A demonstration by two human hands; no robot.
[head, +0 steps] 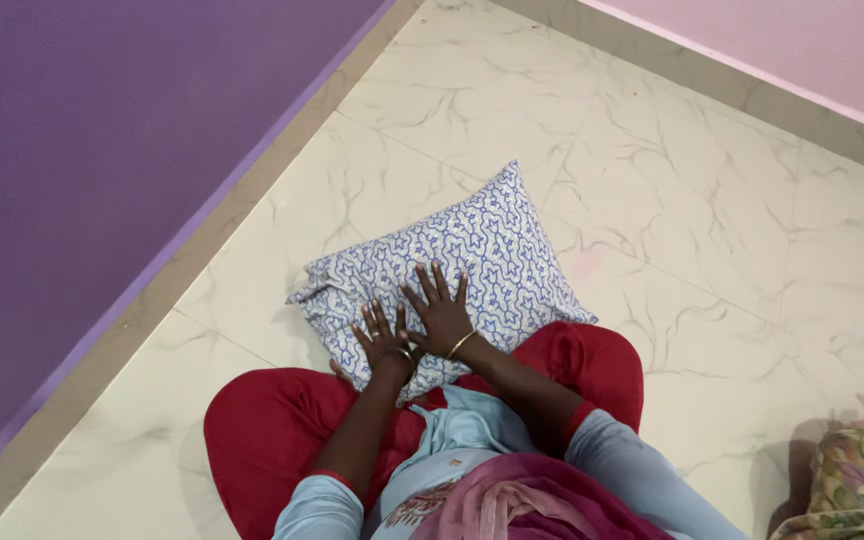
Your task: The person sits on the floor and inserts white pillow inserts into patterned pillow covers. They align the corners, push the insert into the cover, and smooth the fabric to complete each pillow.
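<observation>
Neither grip is closed on anything: both hands lie flat, fingers spread wide, palms pressing down on the pillow (472,265).

Going from left to right, a purple wall (82,170) fills the left side, with a beige skirting strip where it meets the floor (712,260), which is pale marble-patterned tile. The pillow, in a white cover with a blue squiggle print, lies on the floor just in front of the person's knees, one corner pointing away toward the far wall. The left hand (384,340) rests on the pillow's near edge, with rings on its fingers. The right hand (440,312) sits just beside it, touching or nearly so, a thin gold bangle at the wrist. The person sits cross-legged in red trousers and a light blue top. At the far right edge lies a floral-patterned cloth bundle (857,480), well apart from the pillow. A pink wall (812,50) closes the upper right.
</observation>
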